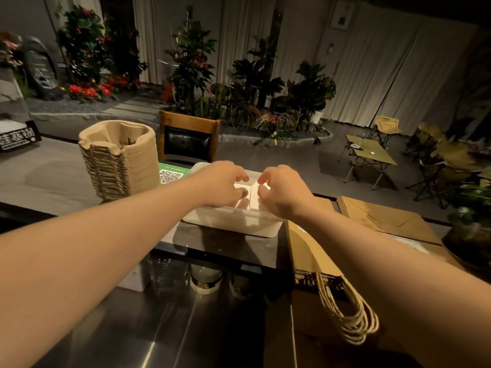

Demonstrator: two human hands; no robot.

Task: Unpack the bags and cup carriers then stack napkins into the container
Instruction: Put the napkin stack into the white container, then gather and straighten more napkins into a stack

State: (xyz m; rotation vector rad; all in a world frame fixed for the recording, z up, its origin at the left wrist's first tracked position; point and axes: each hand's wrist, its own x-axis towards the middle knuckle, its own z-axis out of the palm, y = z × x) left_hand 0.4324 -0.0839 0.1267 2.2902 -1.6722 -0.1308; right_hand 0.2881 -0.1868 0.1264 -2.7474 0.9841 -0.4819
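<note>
My left hand and right hand reach together into the white container, fingers curled down onto the napkins inside; whether they pinch the paper or only press it I cannot tell. The napkins are smooth white sheets lying flat in two stacks side by side, their long edges running away from me. The container is a matte plastic box with rounded corners, its long side across my view, sitting on the dark glossy tabletop. To its left stands a tall stack of cup carriers, rough tan moulded pulp, upright. To its right lie flat brown paper bags, long axis toward me, with twisted cord handles hanging off the near edge.
</note>
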